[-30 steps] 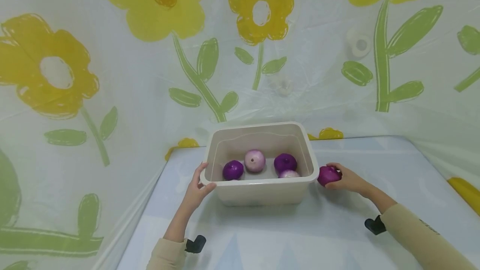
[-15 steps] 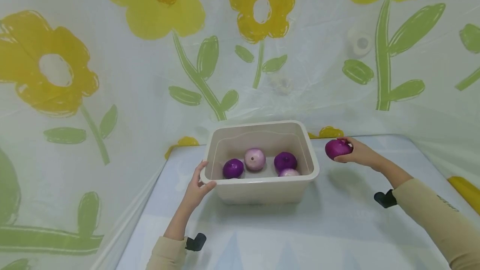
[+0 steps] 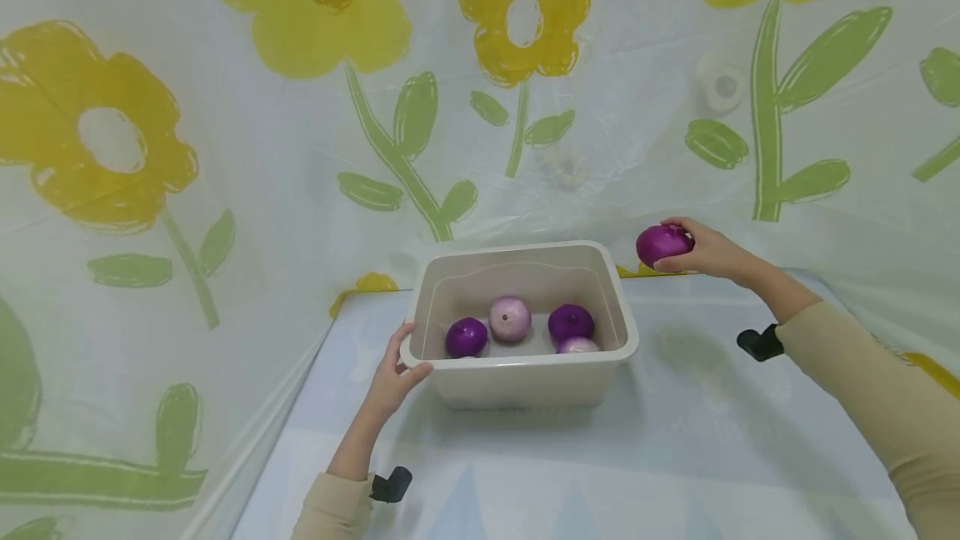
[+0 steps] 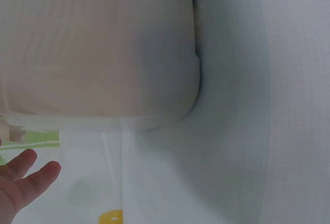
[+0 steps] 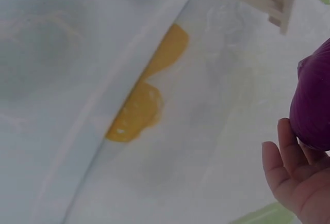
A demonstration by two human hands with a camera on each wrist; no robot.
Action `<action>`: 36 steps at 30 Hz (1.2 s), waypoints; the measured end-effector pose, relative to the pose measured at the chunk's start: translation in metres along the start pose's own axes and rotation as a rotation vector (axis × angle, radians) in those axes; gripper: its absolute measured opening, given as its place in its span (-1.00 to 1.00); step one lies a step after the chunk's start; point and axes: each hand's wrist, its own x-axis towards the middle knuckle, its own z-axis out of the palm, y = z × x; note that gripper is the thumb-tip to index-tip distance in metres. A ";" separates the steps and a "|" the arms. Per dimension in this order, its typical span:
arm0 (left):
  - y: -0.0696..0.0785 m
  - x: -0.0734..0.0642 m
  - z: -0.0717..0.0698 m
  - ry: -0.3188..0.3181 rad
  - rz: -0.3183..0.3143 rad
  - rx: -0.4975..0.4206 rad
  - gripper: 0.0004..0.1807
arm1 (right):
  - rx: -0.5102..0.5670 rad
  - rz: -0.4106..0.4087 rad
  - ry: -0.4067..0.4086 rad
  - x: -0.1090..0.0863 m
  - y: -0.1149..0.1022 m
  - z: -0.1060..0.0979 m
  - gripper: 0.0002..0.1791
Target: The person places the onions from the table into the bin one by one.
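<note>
A cream plastic bin (image 3: 525, 382) stands on the table with several onions inside. Dark purple onions (image 3: 467, 337) (image 3: 572, 324) lie to its left and right, a pale pink-white onion (image 3: 510, 319) between them, another pale onion (image 3: 578, 345) partly hidden by the front rim. My left hand (image 3: 392, 375) rests at the bin's left front corner, thumb on the front rim and fingers along the side; the left wrist view shows two straight fingers (image 4: 38, 182). Raised beyond the bin's right side, my right hand (image 3: 708, 250) grips a purple onion (image 3: 663, 245) between thumb and fingers.
The pale table (image 3: 525, 473) extends in front of the bin and to its right. Close behind its back edge hangs a white curtain (image 3: 630, 148) printed with yellow flowers. A dark camera mount sits on each wrist, the right one (image 3: 760, 343) near the sleeve cuff.
My right hand has lifted the purple onion off the table beside the bin, raising it above the rim's level. The left hand and the bin have stayed in place.
</note>
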 end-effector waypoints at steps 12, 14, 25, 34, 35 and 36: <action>-0.025 0.007 0.000 0.012 0.027 -0.005 -0.21 | -0.012 -0.076 0.017 0.019 -0.058 -0.003 -0.13; -0.026 0.007 -0.001 0.015 0.034 -0.006 -0.21 | -0.006 -0.091 0.010 0.023 -0.066 -0.001 -0.13; -0.016 0.004 -0.004 0.005 0.008 -0.019 -0.23 | 0.001 -0.156 -0.041 0.044 -0.097 0.023 -0.15; 0.007 -0.005 0.000 0.010 0.023 0.010 -0.25 | -0.035 -0.226 -0.042 0.046 -0.108 0.031 -0.22; 0.006 -0.004 0.000 0.009 0.023 0.016 -0.25 | -0.035 -0.227 -0.041 0.045 -0.108 0.030 -0.22; 0.002 -0.002 0.000 0.008 0.016 0.011 -0.25 | -0.036 -0.224 -0.036 0.044 -0.108 0.029 -0.22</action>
